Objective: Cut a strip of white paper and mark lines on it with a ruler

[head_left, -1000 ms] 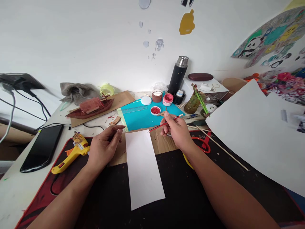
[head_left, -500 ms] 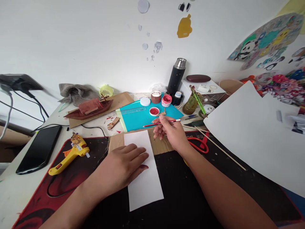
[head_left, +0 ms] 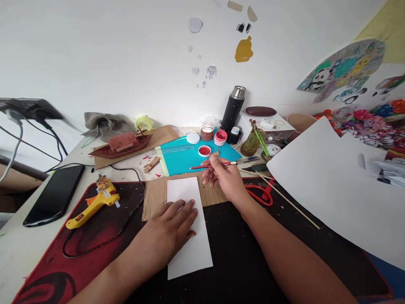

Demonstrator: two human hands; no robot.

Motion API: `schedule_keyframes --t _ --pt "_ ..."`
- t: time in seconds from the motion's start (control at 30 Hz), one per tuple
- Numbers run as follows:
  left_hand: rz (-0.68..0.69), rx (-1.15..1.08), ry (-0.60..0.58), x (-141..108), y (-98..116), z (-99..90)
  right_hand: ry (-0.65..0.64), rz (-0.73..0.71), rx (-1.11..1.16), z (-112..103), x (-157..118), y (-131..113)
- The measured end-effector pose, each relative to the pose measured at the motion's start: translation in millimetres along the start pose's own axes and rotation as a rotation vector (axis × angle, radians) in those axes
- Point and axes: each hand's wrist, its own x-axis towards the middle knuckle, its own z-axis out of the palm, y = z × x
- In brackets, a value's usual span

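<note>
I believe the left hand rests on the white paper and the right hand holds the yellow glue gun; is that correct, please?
Not quite: in the head view, the right hand holds a slim red pencil; the yellow glue gun lies farther left. The left hand does rest on the white paper.

The person's hands (head_left: pixel 171 223) are bare, and so are both forearms (head_left: pixel 286 249).

This is a handicraft corner, seemingly in a home: a white counter (head_left: pixel 14 253) against a plain white wall (head_left: pixel 95 55) dotted with a mustard-yellow cartoon cut-out (head_left: pixel 243 50) and a fan-shaped panda picture (head_left: pixel 343 67). A yellow plastic glue gun (head_left: pixel 91 209), a reddish-brown model boat (head_left: pixel 122 145), a round red-paint jar (head_left: pixel 220 137) and a narrow white paper sheet (head_left: pixel 191 253) show the craftwork; a tall black thermos (head_left: pixel 232 110) and a black smartphone (head_left: pixel 53 196) look domestic.
</note>
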Motion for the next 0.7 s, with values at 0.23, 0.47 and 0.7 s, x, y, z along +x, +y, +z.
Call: schedule_keyframes --t 0.23,0.47,0.7 --pt "-0.01 0.037 0.062 -3.9 8.9 -0.7 -0.018 -0.003 -0.012 0.5 -0.1 -0.3" --pt "-0.014 0.022 0.07 -7.1 8.8 2.4 0.001 -0.018 -0.021 -1.5 1.3 2.7" --pt "-0.053 -0.046 0.065 -12.0 8.5 5.8 0.003 -0.008 -0.033 -1.5 1.0 2.5"
